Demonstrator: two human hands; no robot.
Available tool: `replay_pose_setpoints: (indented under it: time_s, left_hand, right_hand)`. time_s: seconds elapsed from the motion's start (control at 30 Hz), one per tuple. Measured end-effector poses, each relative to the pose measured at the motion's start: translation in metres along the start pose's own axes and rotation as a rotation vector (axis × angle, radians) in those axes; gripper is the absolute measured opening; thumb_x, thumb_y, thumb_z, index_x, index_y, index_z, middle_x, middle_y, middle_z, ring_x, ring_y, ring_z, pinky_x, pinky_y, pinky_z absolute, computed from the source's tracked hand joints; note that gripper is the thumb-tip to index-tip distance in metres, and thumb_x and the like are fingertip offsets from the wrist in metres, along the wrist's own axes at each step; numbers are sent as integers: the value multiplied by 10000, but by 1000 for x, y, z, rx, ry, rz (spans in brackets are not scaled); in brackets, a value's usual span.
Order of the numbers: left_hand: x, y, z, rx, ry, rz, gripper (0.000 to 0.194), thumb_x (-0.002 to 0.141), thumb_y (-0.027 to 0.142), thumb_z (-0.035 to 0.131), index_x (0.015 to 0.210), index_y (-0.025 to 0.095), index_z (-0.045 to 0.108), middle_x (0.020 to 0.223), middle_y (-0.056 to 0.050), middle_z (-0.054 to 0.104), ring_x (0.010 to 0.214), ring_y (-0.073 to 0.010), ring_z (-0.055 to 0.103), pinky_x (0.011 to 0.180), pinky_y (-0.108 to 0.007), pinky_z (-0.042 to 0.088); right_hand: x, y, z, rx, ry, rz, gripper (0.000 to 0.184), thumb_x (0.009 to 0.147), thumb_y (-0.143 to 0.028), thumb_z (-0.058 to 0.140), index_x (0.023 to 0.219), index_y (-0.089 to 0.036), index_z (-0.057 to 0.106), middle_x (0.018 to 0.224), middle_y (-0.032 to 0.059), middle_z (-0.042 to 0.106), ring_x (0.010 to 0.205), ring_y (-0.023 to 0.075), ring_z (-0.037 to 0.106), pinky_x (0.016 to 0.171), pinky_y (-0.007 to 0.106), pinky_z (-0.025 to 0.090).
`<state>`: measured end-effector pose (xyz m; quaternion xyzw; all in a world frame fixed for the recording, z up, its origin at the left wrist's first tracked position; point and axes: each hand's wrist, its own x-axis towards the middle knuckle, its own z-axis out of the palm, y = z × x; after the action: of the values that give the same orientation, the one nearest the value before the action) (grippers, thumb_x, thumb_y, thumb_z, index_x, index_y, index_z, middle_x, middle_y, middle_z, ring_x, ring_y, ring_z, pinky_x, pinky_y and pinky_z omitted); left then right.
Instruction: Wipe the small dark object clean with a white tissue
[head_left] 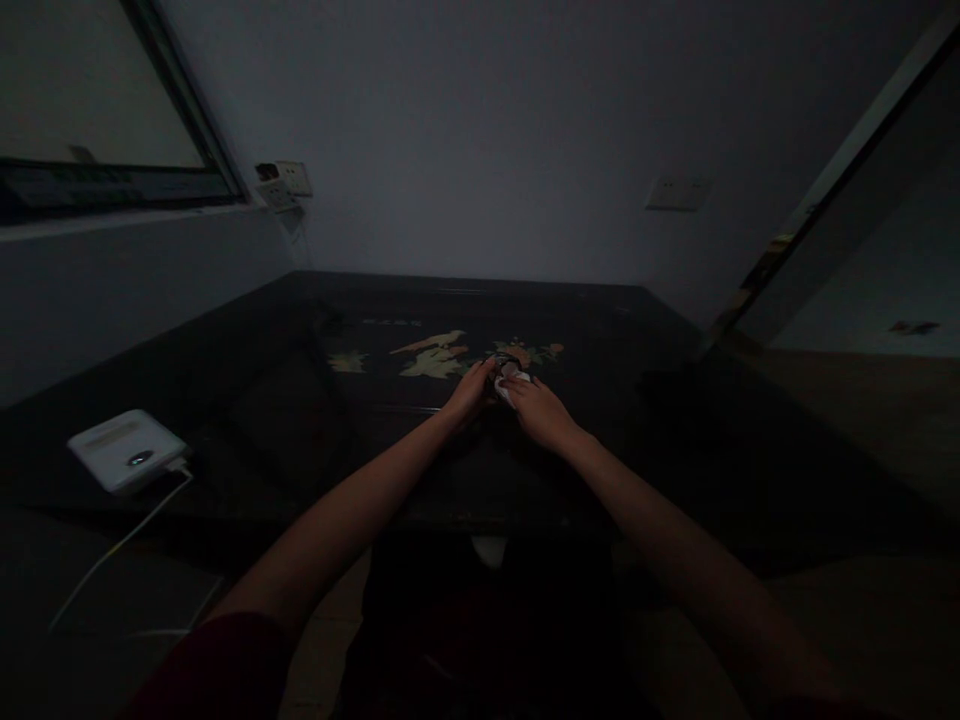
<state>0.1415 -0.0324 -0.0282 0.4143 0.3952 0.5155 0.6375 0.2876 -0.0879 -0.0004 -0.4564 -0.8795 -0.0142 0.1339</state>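
Note:
In the dim head view, my two hands meet over the middle of a dark, glossy table (390,450). Between them is a small round object with a dark, shiny rim (508,357); it looks like glass, but its kind is hard to make out. My left hand (469,393) is closed around its left side. A crumpled white tissue or cloth (523,377) is pressed against the object by the fingers of my right hand (541,408). The fingertips partly hide both things.
A bird-and-flower picture (435,358) decorates the tabletop just beyond my hands. On the left stands a white box-shaped device (127,448), with a white cable (127,535) hanging over the front edge. Wall sockets (679,193) are on the back wall, and a window (97,90) is at upper left.

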Motion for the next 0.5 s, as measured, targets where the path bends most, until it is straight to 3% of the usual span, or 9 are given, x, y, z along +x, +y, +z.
replay_pose_setpoints:
  time_s: [0.17,0.37,0.5]
  left_hand:
    - [-3,3,1,27,16,-9,374,798,505,596,1004,194,609,879,-33,647,691,-129,592,528,-195,419]
    - [-7,7,3,31,23,-10,349,836,477,556,1046,203,604,938,-40,649,724,-135,593,527,-196,423]
    - [-7,7,3,23,21,-6,352,833,479,560,1037,194,600,936,-47,650,732,-141,594,529,-195,432]
  right_hand:
    - [4,1,9,280,3,169,372,838,-50,431,1175,-70,587,1182,193,644,1110,234,608,946,317,444]
    - [11,6,22,652,128,126,278,888,-147,409,1036,-118,642,936,86,704,986,216,636,899,354,480]
    - [11,6,23,663,142,114,280,899,-171,410,1056,-122,638,965,84,704,1009,216,628,916,362,478]
